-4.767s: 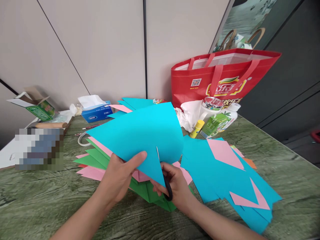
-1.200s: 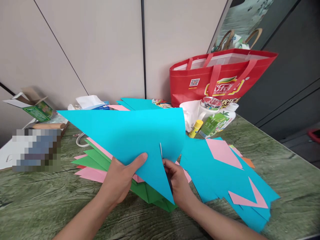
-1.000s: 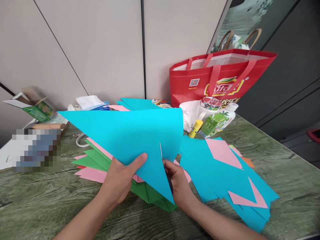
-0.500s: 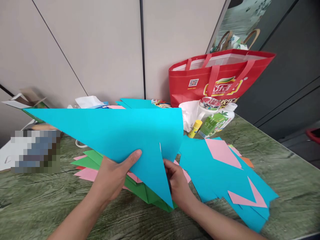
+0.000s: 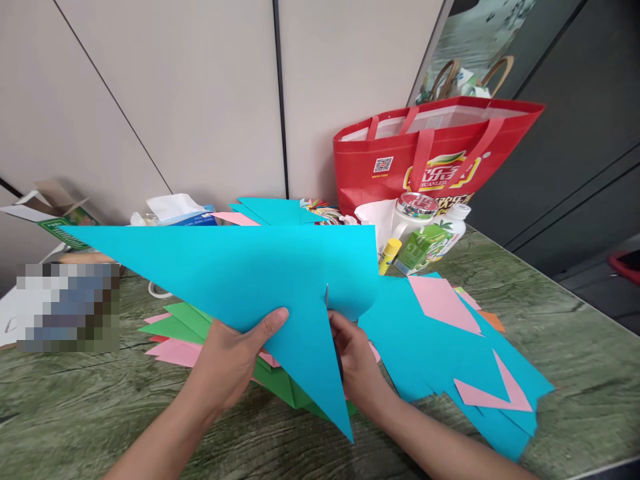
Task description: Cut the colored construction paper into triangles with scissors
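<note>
A green wood-grain table (image 5: 550, 333) is seen, with a red tote bag (image 5: 440, 157) standing at its far edge against the wall.

Above the table, a big cyan paper sheet (image 5: 240, 273) is held up in mid-air, in front of the person. It is plain, matte, unprinted, with straight cut edges and sharp corners. Its long axis runs roughly left to right: one long tapering point is aimed left, toward the blurred patch, and a second narrow point hangs down and slightly right, toward the near table edge. A short slit is visible in it, just above the right hand.

More cyan and pink offcuts (image 5: 450, 340) are laid flat on the table to the right. A stack of green and pink sheets (image 5: 185, 330) is seen under the held sheet, lying on the table.

The left hand (image 5: 227, 363) is closed on the sheet's lower edge, thumb on the front face, fingers behind. The right hand (image 5: 357, 363) is curled beneath the sheet by the slit; a dark handle, probably scissors (image 5: 340, 363), is gripped in it, mostly hidden by paper.

A yellow glue stick (image 5: 387, 255) is lying near the bag.
</note>
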Tool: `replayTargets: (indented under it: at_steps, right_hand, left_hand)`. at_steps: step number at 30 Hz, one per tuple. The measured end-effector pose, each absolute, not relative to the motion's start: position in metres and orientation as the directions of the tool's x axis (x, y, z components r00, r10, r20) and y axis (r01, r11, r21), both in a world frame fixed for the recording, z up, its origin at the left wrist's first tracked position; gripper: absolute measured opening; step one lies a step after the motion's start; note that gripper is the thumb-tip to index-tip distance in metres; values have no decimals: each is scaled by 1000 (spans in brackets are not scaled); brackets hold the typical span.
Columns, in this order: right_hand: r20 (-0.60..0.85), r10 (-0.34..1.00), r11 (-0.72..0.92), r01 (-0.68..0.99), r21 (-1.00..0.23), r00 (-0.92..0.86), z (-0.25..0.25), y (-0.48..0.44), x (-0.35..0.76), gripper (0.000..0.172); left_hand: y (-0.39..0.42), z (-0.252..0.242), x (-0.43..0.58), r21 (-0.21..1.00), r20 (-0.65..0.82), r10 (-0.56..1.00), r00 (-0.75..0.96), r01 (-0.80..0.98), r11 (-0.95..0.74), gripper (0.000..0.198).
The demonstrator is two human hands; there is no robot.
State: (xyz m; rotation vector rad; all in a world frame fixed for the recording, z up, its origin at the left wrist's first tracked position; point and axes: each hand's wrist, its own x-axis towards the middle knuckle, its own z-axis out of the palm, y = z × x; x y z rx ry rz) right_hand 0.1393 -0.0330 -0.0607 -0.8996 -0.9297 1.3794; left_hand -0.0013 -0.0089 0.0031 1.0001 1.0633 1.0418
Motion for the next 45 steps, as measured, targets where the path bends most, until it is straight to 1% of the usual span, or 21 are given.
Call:
replayTargets:
  at_steps: [4,8,12,17,24,30,36,39,42,45]
  right_hand:
    - [30,1000,24,-373,-927,-10,-61,-34,140,27]
    - [42,999,31,-378,-925,-20,-61,-34,141,24]
    - [25,999,16,-353,-935,-21,-59,-34,141,26]
    - [-10,1000,-18,-363,-932,-24,-57,-34,140,28]
    - [-28,999,-36,-383,-923,-26,-56,-35,141,25]
    - [-49,998,-60,-420,-905,-36,-60,-34,141,24]
    - [-10,1000,-15,-364,-931,-16,-61,-35,142,20]
    - [4,1000,0,-331,-944,-10,-61,-35,142,18]
    - [14,1000,6,-314,-950,-25,-61,-35,142,21]
    - [34,999,22,-335,-942,-28,-59,-34,142,23]
  left_hand:
    - [-8,3,-1,962,-188,972,141,-172,211,62]
    - [-8,2,-2,953,-210,965,156,-187,238,62]
    - [-9,1,-3,957,-200,965,170,-175,229,62]
    - [-9,1,-3,965,-176,972,153,-167,201,62]
    - [-10,1,-1,949,-199,970,141,-221,226,66]
    - [-9,4,-1,954,-200,971,129,-199,223,71]
    - [-1,11,-10,972,-149,985,85,-169,161,71]
    - [1,12,-14,976,-133,986,100,-160,148,71]
    - [1,10,-16,974,-134,984,114,-167,152,71]
    - [0,8,-15,970,-146,982,119,-179,166,70]
